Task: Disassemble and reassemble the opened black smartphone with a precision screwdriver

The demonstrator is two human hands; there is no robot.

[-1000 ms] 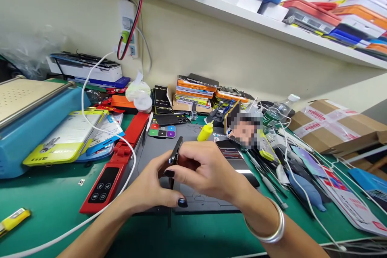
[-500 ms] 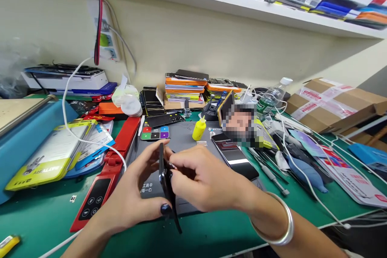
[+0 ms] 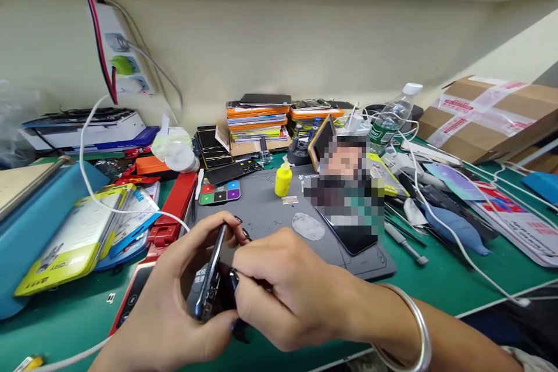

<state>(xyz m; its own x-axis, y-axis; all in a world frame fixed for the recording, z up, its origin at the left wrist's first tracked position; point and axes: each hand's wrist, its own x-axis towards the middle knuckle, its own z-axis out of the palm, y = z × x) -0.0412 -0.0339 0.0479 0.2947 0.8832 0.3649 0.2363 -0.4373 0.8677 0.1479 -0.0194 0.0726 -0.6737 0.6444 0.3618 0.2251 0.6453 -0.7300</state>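
My left hand [image 3: 174, 296] is closed around a dark smartphone [image 3: 212, 279], tilted up on its long edge. Small inner parts show along the phone's lower side, so it looks opened. My right hand [image 3: 288, 288], with a silver bangle at the wrist, is bent in a pinch against the phone's right face. Whatever sits between its thumb and finger is hidden by the fingers. Beneath both hands lies a grey work mat [image 3: 270, 209], carrying a yellow bottle [image 3: 283, 179], a small tray with coloured squares [image 3: 219, 192] and another black phone [image 3: 353, 235].
Left of the mat stand a red device [image 3: 176, 200] and yellow battery packs [image 3: 74, 238]. Tweezers and a screwdriver [image 3: 405, 242], a blue air blower [image 3: 455, 229], a water bottle [image 3: 394, 116] and a cardboard box [image 3: 483, 119] are on the right. White cables [image 3: 457, 256] cross the green table.
The view has tipped downward. The phone has turned in my left hand and leans more to the right at its top. My right hand stays against it, slightly lower in view.
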